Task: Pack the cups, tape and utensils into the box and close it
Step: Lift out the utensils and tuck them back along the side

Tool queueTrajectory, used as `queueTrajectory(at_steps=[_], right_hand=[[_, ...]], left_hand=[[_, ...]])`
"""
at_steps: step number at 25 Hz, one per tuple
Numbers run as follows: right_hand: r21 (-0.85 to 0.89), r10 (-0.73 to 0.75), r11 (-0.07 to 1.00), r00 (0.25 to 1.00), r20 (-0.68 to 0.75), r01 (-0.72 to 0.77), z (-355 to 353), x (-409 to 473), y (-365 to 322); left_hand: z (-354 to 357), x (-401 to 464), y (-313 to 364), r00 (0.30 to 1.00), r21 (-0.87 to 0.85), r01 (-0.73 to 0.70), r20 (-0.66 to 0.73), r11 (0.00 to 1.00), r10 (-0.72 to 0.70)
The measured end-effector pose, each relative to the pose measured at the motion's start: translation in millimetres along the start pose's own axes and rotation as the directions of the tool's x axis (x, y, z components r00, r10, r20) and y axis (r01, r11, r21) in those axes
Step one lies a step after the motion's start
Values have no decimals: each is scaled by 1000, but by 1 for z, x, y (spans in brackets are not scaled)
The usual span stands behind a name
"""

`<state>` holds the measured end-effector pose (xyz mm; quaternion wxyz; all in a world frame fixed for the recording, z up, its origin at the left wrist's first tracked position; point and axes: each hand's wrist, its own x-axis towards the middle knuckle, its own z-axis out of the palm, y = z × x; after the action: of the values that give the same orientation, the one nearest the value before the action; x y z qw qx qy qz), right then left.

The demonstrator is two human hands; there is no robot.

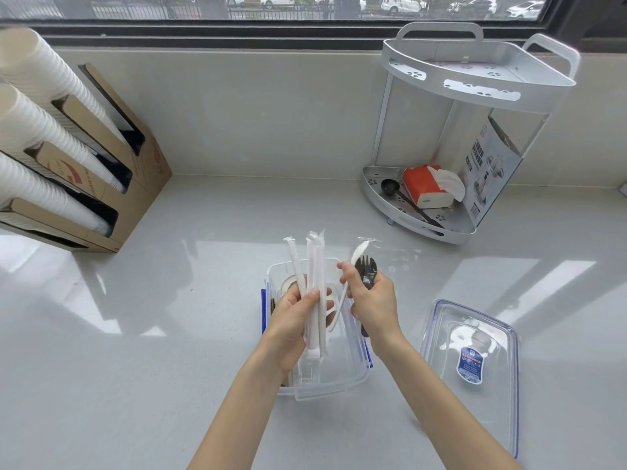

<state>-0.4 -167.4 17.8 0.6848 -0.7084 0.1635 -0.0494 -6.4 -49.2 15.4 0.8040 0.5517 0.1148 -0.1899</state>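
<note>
A clear plastic box (353, 378) with blue side clips stands open on the white counter, right below both hands. A roll of tape (288, 284) lies inside at its far left. My left hand (291, 320) grips a bundle of wrapped white straws (314, 266) that point upward over the box. My right hand (371, 300) holds a black fork and spoon (368, 268) together with a white spoon (356, 256) in clear wrap. The box's clear lid (475, 374) lies flat on the counter to the right.
A cardboard dispenser (135, 184) with long stacks of white paper cups (44, 130) leans at the far left. A white two-tier corner rack (451, 137) stands at the back right with a red tissue pack (424, 184) and a black scoop. A window runs along the back.
</note>
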Motion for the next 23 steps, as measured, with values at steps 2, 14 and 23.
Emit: queueTrajectory(at_steps=[2,14,23], right_hand=[[-22,-10,1000,1000,-25,10,-5,3,-2],[54,161,985,986,41,-163,-27,16,8],[4,236,971,967,96,-237,-27,12,17]], left_hand=[[0,2,1,999,-5,0,-48,1000,0],[42,5,-23,958,226,281,-122,933,-259],[36,20,-54,960,333,273,-152,903,-234]])
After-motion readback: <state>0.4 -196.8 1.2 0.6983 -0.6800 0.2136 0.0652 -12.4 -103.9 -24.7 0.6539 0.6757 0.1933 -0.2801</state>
